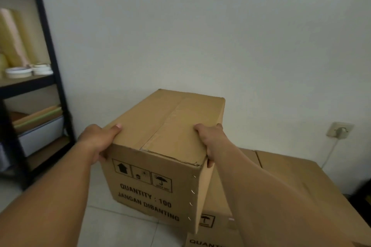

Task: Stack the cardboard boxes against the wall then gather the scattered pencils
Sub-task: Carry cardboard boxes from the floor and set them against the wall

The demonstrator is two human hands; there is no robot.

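Left grip (96,142) and right grip (210,142) clamp the near top corners of the held box (160,124), long axis toward the wall (200,26); lower box (291,182) lies down-right, nearer right grip.

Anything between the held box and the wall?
Nothing visible. The left hand and right hand grip the carried box at its top edges, and bare wall shows beyond its far end. A second box lies low to its right, the shelf off left, neither in between. What lies right behind the carried box is hidden.
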